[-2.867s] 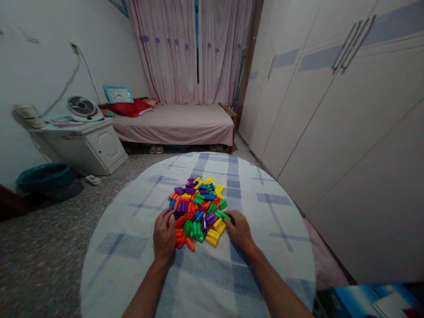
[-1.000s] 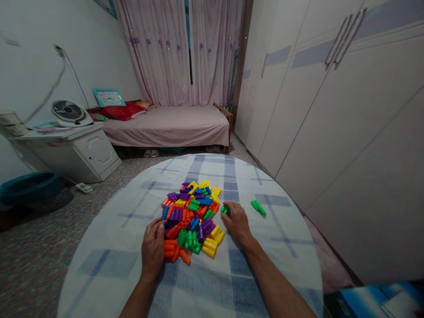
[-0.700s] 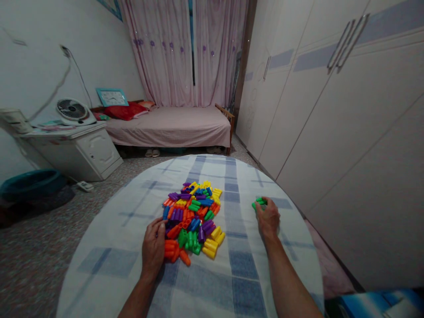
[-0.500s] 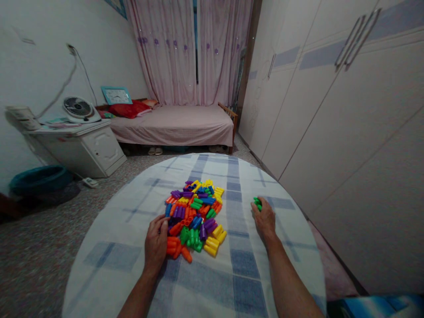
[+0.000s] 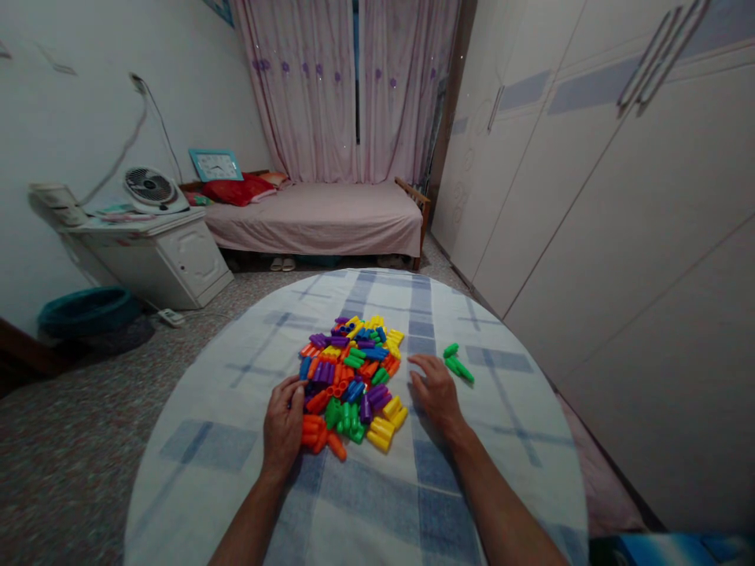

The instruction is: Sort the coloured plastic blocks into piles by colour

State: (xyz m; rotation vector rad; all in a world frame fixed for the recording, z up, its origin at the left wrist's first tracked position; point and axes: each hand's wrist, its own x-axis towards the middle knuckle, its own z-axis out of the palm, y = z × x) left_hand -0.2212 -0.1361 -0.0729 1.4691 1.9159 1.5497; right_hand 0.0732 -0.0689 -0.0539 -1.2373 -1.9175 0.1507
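A pile of small plastic blocks (image 5: 351,377) in orange, green, yellow, purple and blue lies in the middle of a round table with a blue-checked white cloth (image 5: 236,440). My left hand (image 5: 284,425) rests flat against the pile's near-left edge, fingers touching the orange and purple blocks. My right hand (image 5: 435,389) hovers with fingers stretched out and holding nothing, between the pile and a small group of green blocks (image 5: 457,363) set apart on the right.
A white wardrobe (image 5: 590,196) runs along the right, close to the table edge. Beyond the table stand a bed with pink cover (image 5: 322,216), a white cabinet (image 5: 147,255) with a fan (image 5: 150,189), and a teal basin (image 5: 82,310) on the floor.
My right hand carried a green block from the pile to the right, set it down with the other green blocks, and has moved back toward the pile with nothing in it. My left hand stayed put.
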